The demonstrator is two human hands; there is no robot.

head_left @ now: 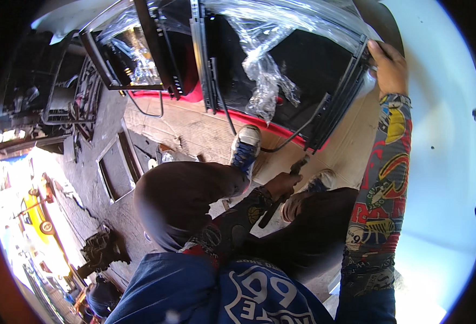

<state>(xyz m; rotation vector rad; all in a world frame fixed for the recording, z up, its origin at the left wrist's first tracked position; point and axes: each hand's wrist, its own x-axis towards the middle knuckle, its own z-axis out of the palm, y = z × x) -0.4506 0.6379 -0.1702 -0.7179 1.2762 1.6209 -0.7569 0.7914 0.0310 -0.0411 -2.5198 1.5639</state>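
My left hand [282, 186] is closed round a dark-handled hand tool [300, 164]; its metal head points up toward the near end of a black slide rail [335, 105]. I cannot tell the tool's exact kind, or whether it touches the rail. My right hand [391, 62] is closed on the rail's far end, at the upper right. This rail and a second black rail [203, 59] lie along two sides of a black panel with red edges [313, 62]. Clear plastic wrap [267, 81] lies crumpled over it. A bent black rod [289, 144] runs near its front edge.
Flattened cardboard [194, 127] lies beneath my shoes [246, 148]. Another black metal frame [151, 65] stands left of the panel, and a rectangular frame [119, 167] lies on the floor. A white curved surface [443, 156] borders my right arm. Scrap parts [70, 92] pile at the left.
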